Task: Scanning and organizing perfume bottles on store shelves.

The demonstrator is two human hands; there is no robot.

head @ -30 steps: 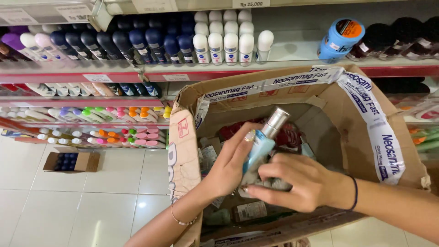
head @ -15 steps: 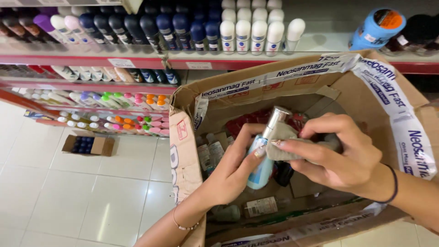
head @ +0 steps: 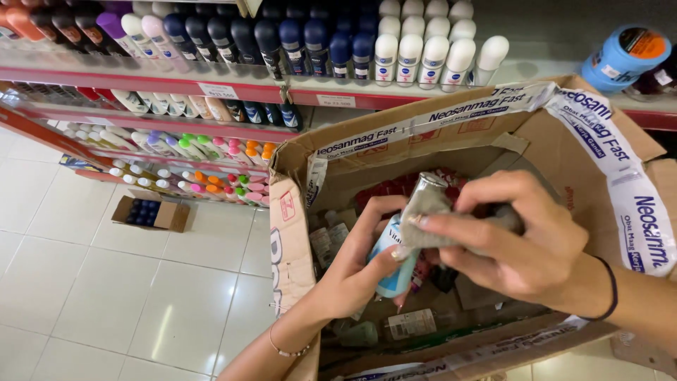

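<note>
My left hand (head: 352, 271) grips a light blue spray bottle (head: 390, 262) with a silver cap over an open cardboard box (head: 296, 233). My right hand (head: 525, 243) holds a grey cloth (head: 427, 215) wrapped around the bottle's upper part and cap. The box holds several small bottles and red packages, mostly hidden under my hands. A thin bracelet sits on my left wrist and a dark band on my right wrist.
Store shelves (head: 233, 88) run across the top, lined with roll-on and spray bottles in white, dark blue and other colours. A small open carton (head: 151, 213) of dark bottles lies on the white tiled floor (head: 106, 303) at the left.
My right hand has slid up over the bottle's cap with the cloth. The view has shifted a little; the bottle stays in my left hand over the box.
</note>
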